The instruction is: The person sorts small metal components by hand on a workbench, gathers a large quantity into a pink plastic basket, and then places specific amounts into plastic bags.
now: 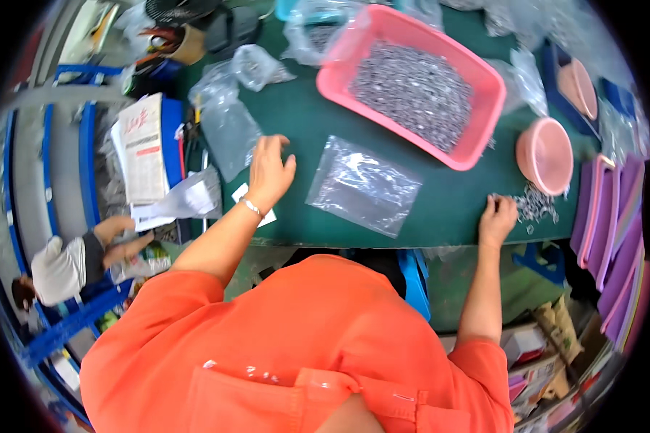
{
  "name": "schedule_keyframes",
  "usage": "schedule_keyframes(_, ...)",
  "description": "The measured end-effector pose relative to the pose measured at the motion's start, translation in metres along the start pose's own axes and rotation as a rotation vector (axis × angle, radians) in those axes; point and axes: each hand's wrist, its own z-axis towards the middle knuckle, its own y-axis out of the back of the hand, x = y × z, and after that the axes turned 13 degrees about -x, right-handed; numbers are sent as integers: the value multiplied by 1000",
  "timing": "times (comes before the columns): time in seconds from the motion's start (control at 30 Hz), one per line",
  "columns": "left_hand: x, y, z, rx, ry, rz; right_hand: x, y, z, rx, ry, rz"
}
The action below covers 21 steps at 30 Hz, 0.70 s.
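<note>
My left hand [270, 173] hovers over or rests on the green tabletop beside a clear plastic bag [227, 126], its fingers apart and nothing visible in them. White paper slips [269, 218] lie partly under that wrist. Between my hands, a flat clear plastic bag [365, 186] lies on the table. At the right, my right hand [497, 220] has its fingers drawn together beside a loose pile of small silvery metal parts [536, 206]; anything pinched there is too small to make out. Ahead stands a pink rectangular tub [487, 137] holding a heap of small grey metal parts.
A small pink bowl [544, 155] stands beside the loose pile. Purple sheets [610, 216] hang past the table's right end. Papers [143, 148] and a blue file box [171, 133] stand at left. Another person [59, 267] is beyond them. More plastic bags [256, 66] lie farther back.
</note>
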Motion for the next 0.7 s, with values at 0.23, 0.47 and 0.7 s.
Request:
schedule_keyframes(0.23,101,4,-14,-97,37,173,76,26,37,-95,78,211)
schedule_keyframes(0.47,74,52,19,-536,279,-182,154,14,12,223,133,607)
schedule_keyframes(0.7,-66,37,9,346,746,-946,83,-21,30,-103,-415,397)
